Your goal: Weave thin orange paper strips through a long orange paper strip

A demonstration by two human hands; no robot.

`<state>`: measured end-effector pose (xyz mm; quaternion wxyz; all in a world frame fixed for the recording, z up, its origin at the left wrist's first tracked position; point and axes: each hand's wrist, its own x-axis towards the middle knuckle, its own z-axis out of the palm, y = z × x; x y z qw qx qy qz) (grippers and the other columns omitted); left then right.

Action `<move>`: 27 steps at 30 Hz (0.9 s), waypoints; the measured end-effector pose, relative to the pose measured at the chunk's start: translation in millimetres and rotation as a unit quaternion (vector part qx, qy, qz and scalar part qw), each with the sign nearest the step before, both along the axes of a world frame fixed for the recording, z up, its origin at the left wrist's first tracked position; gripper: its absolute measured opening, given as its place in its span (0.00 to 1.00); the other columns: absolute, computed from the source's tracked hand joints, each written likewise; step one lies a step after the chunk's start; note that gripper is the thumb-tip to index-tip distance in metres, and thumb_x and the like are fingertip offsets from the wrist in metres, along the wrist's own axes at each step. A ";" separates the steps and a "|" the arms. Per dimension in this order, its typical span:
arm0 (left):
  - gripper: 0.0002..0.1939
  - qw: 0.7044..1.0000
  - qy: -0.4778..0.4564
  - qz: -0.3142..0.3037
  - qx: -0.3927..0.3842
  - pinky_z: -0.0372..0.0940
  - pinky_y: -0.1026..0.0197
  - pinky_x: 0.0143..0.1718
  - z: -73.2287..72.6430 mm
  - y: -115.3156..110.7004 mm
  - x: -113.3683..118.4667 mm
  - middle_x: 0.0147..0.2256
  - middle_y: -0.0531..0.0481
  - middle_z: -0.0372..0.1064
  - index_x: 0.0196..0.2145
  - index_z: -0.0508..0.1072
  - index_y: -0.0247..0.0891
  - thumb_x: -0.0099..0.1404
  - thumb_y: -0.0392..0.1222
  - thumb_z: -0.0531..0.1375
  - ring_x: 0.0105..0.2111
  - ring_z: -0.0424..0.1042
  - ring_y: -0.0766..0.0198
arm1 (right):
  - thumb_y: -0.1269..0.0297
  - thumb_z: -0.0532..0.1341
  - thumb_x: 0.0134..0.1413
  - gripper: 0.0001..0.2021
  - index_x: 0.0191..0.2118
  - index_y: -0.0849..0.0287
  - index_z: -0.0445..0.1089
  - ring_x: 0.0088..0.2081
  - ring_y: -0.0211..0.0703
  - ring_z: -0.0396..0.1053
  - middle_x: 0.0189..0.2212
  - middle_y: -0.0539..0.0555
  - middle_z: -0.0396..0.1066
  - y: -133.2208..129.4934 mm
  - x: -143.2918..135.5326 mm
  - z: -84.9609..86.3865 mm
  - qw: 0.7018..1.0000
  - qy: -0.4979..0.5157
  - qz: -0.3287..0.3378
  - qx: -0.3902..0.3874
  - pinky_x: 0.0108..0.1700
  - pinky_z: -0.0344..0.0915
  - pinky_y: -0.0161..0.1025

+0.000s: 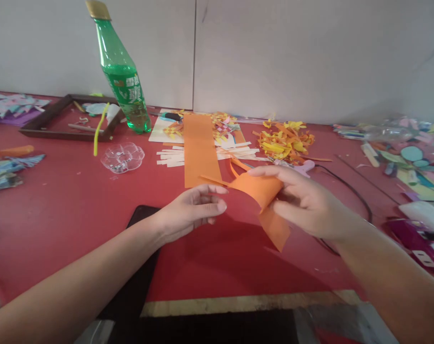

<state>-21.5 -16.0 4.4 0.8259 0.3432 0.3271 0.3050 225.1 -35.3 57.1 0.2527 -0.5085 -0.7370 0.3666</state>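
Note:
Curved between the fingers and thumb of my right hand (302, 198) is a piece of orange paper (261, 188), with thin cut strips at its left end and a flap hanging below. My left hand (195, 210) is just left of those strips, fingers bent and apart from the thumb, holding nothing. Behind both hands a wide orange paper strip (201, 148) lies flat across several white paper strips (172, 156). A heap of orange and yellow paper scraps (284, 141) sits beyond my right hand.
A green bottle (127, 91) stands at the back left, beside a dark wooden frame (52, 134) and a clear flower-shaped dish (122, 157). A black cable (356, 191) curves on the right. A black flat object (138, 267) lies under my left forearm.

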 end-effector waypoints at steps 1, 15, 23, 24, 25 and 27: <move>0.19 1.000 -0.003 -0.003 0.000 0.64 0.68 0.34 -0.3 -0.5 0.1 0.38 0.49 0.75 0.43 0.75 0.38 0.55 0.42 0.72 0.36 0.73 0.69 | 0.72 0.56 0.52 0.28 0.60 0.49 0.63 0.41 0.49 0.76 0.51 0.55 0.72 0.2 -0.1 0.1 1.000 -0.003 0.001 -0.005 0.39 0.74 0.44; 0.12 0.976 0.154 0.110 0.103 0.70 0.69 0.26 -5.1 2.6 1.6 0.37 0.44 0.79 0.37 0.77 0.34 0.59 0.44 0.68 0.29 0.76 0.67 | 0.72 0.50 0.57 0.32 0.68 0.50 0.51 0.57 0.54 0.71 0.62 0.57 0.65 -3.4 -2.4 -1.4 0.976 -0.209 0.054 0.016 0.49 0.72 0.46; 0.08 0.926 0.296 0.019 0.234 0.69 0.67 0.24 -6.2 -7.0 4.2 0.27 0.50 0.74 0.31 0.71 0.36 0.62 0.43 0.64 0.25 0.77 0.64 | 0.72 0.56 0.57 0.12 0.46 0.59 0.70 0.48 0.61 0.74 0.43 0.64 0.76 1.8 -3.2 -15.1 0.936 -0.319 0.016 0.151 0.50 0.68 0.53; 0.07 0.931 0.284 0.015 0.230 0.71 0.65 0.27 -6.6 -7.3 4.9 0.29 0.49 0.75 0.34 0.72 0.36 0.62 0.42 0.63 0.27 0.78 0.64 | 0.70 0.57 0.59 0.11 0.47 0.60 0.69 0.50 0.61 0.72 0.45 0.65 0.74 -2.5 -11.3 -17.4 0.938 -0.296 0.000 0.179 0.53 0.67 0.54; 0.07 0.937 0.268 0.013 0.223 0.73 0.64 0.30 -7.0 -7.4 5.5 0.32 0.48 0.76 0.36 0.73 0.36 0.63 0.41 0.62 0.29 0.78 0.63 | 0.66 0.59 0.60 0.12 0.49 0.60 0.67 0.51 0.59 0.71 0.47 0.65 0.73 -6.9 -20.0 -20.7 0.940 -0.285 -0.003 0.189 0.53 0.67 0.53; 0.09 0.951 0.236 0.011 0.200 0.74 0.63 0.33 -7.5 -6.8 6.3 0.35 0.47 0.77 0.41 0.75 0.35 0.64 0.40 0.61 0.32 0.78 0.63 | 0.57 0.65 0.56 0.20 0.50 0.59 0.63 0.52 0.57 0.71 0.50 0.64 0.71 -13.9 -35.9 -30.2 0.949 -0.246 0.000 0.195 0.52 0.69 0.50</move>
